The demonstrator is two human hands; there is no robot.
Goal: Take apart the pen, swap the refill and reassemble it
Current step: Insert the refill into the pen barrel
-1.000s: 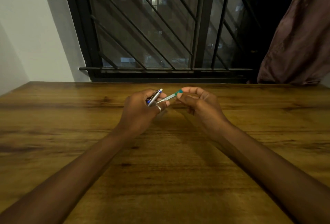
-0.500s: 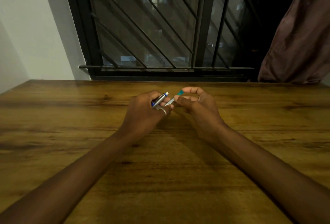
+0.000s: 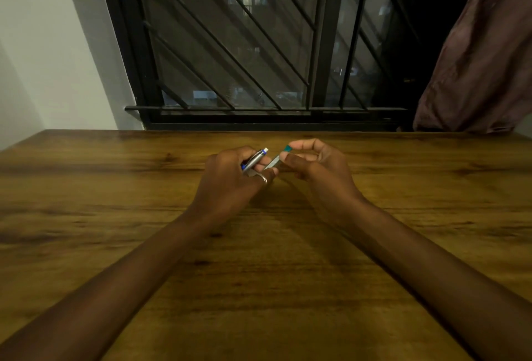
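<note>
The left hand (image 3: 230, 179) is curled round the silver pen barrel (image 3: 254, 159), with the bench (image 3: 115, 216) below it. Just right of the barrel, the right hand (image 3: 316, 167) pinches the thin refill (image 3: 275, 161) near its teal end. That refill looks light, slim and easily bent, so I'd grip it nearer the barrel and guide it in straight.

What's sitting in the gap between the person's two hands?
In the head view, a thin refill with a teal end bridges it: the right hand pinches it, and its lower end reaches the left hand, which grips the silver pen barrel.
</note>
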